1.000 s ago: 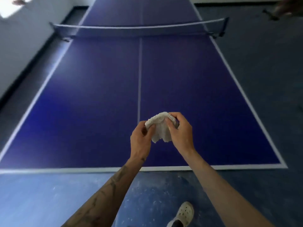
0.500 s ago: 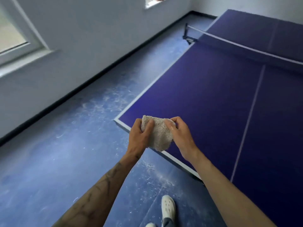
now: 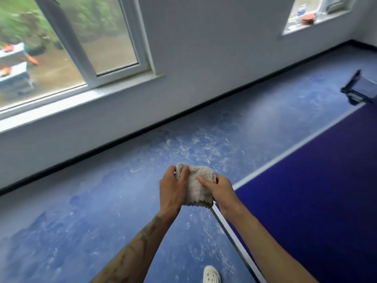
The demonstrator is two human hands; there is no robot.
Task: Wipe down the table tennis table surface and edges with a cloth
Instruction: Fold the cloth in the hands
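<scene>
no readable text, labels, brands or numbers anywhere

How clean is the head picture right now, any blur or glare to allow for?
Head view: motion blur smears the window; the cloth, left hand and right hand are fairly sharp; daylight leaves a pale sheen on the floor; no glare on the table.

The floor (image 3: 91,211) is blue, with lots of white scuff marks (image 3: 193,148) on it. A black strip (image 3: 183,117) runs along the bottom of the white wall (image 3: 204,58). A big window (image 3: 91,37) with a white frame sits above a white sill (image 3: 81,99). Green plants (image 3: 18,19) show through the glass, all blurry. Far off is a small window (image 3: 318,15) with an orange thing (image 3: 308,19) and a bottle (image 3: 301,9) on its ledge. One white shoe (image 3: 211,275) with holes stands on the floor.
</scene>
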